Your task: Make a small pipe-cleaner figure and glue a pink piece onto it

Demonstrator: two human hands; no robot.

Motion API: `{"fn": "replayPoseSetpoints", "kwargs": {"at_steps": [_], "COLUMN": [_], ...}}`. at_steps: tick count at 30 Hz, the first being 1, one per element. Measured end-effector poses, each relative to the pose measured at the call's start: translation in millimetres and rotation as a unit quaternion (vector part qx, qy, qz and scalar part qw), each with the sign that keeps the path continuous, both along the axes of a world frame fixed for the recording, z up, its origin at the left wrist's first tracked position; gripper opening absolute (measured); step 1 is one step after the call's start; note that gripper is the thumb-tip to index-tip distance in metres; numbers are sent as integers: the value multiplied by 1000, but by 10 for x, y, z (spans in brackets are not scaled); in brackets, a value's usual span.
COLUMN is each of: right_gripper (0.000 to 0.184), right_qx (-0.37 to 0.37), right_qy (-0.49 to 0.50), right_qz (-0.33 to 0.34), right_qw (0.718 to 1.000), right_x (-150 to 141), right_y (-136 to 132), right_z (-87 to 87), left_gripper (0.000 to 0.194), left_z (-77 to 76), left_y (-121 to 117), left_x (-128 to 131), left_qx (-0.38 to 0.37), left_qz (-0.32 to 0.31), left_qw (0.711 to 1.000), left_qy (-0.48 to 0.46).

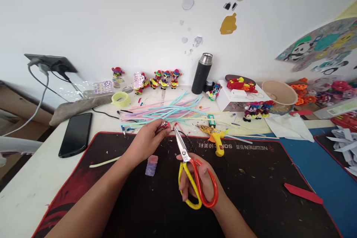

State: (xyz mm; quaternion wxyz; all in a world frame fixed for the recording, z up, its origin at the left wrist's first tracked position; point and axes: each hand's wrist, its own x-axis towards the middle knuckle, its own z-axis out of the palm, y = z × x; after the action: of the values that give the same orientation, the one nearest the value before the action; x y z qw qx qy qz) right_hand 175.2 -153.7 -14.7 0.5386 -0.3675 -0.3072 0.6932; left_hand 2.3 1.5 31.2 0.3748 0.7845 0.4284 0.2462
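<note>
My left hand (147,138) pinches a small, partly hidden reddish piece (165,125) near the back edge of the black mat. My right hand (205,180) grips a pair of scissors (182,148) with one yellow and one red handle. Its blades look nearly closed and point up and left. At their tip is a small red bit (175,125), just right of my left fingers; whether the blades touch it is unclear. Below my left hand lies a pink and purple ridged block (151,166). Behind both hands spreads a heap of pastel strips (164,112).
A yellow glue gun (219,142) lies right of the scissors. Behind stand a black flask (202,74), several colourful figurines (166,80) and a white box (227,98). A phone (76,134) and tape roll (121,99) are left. A red strip (303,193) lies right.
</note>
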Motion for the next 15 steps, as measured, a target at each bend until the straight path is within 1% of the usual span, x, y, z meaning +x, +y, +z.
{"fn": "replayPoseSetpoints", "kwargs": {"at_steps": [5, 11, 13, 15], "right_gripper": [97, 105, 102, 91], "right_qx": [-2, 11, 7, -5], "right_qy": [-8, -6, -17, -38], "right_qz": [21, 35, 41, 41], "right_qw": [1000, 999, 999, 998], "right_x": [-11, -17, -22, -26], "right_y": [-21, -11, -8, -8], "right_z": [-18, 24, 28, 21], "left_gripper": [25, 24, 24, 23], "left_z": [16, 17, 16, 21], "left_y": [9, 12, 11, 11], "left_x": [-19, -42, -42, -41], "left_qx": [9, 16, 21, 24], "left_qz": [7, 19, 21, 21], "left_qw": [1000, 1000, 999, 999], "left_qy": [6, 17, 20, 23]}}
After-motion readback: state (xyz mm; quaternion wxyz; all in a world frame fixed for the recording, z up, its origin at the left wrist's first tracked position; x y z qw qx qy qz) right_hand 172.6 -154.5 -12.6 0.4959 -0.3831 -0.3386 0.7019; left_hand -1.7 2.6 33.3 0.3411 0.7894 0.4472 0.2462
